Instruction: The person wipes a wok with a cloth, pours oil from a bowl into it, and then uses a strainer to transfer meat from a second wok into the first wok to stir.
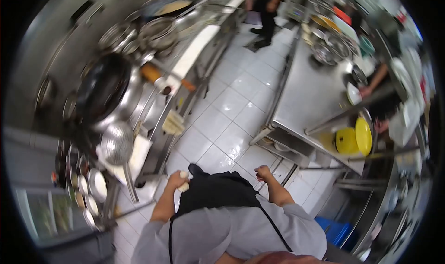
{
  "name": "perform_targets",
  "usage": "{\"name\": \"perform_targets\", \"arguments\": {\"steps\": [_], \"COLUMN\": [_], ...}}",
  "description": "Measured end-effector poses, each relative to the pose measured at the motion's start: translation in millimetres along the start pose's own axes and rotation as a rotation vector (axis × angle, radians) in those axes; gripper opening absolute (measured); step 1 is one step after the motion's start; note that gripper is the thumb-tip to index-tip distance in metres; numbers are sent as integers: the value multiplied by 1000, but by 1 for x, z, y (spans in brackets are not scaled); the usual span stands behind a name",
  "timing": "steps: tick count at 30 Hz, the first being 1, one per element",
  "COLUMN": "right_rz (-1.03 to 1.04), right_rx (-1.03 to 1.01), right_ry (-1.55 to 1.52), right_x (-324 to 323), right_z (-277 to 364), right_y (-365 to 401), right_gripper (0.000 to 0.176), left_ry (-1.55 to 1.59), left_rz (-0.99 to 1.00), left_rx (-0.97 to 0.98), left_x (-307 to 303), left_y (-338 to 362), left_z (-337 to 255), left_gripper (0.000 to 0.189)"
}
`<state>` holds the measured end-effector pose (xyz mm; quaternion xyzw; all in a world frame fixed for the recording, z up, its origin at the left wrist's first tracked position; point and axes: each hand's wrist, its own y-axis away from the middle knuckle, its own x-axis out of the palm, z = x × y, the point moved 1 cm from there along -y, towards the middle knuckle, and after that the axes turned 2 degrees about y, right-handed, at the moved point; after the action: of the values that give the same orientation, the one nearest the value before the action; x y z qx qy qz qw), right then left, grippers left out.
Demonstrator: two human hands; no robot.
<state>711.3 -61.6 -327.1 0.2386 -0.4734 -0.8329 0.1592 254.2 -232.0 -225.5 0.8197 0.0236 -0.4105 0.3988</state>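
taking the middle of the view as the clock's centre, the left hand [174,180] is at seven o'clock, beside the black apron [215,190], its fingers closed around a pale bundle [184,185] that may be a cloth; the bundle sits in that grip, against the apron's edge. the right hand [263,173] is at five o'clock, on the other side of the apron, with its fingers curled into a fist, and i cannot tell whether anything is inside it. both hands are over the tiled floor [227,101], clear of the counters. at nine o'clock a skimmer [117,142] lies by a white cloth [141,153], its long handle pointing between five and six. a black wok [104,90] stands tilted between nine and ten, and a folded cloth [173,123] hangs at the counter's edge at nine, nearer the centre. white tubs [97,186] are grouped at eight. at two is a steel table [301,92], and at three a yellow tub [345,142] stands just beside a yellow bowl [364,136]. between two and three a co-worker's hand [366,92] touches a white bowl [353,94]. another person [266,16] in dark clothes stands at one o'clock, well apart. a blue bin [334,231] is between four and five.
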Motion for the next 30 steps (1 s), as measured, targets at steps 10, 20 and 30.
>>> {"name": "perform_targets", "arguments": {"steps": [10,20,30], "right_rz": [323,212,527], "right_rx": [-394,-599,-636], "right_ry": [-212,-82,494], "right_x": [47,128,176], "right_z": [306,495,535], "right_y": [44,46,50], "right_gripper": [18,38,38], "left_ry": [338,763,1354], "left_rz": [-281,-152,-27], "left_rx": [63,278,582], "left_x": [-68,-142,-278], "left_y": [30,-57,-68], "left_z": [-47,-115,-125], "left_gripper": [46,43,58]}}
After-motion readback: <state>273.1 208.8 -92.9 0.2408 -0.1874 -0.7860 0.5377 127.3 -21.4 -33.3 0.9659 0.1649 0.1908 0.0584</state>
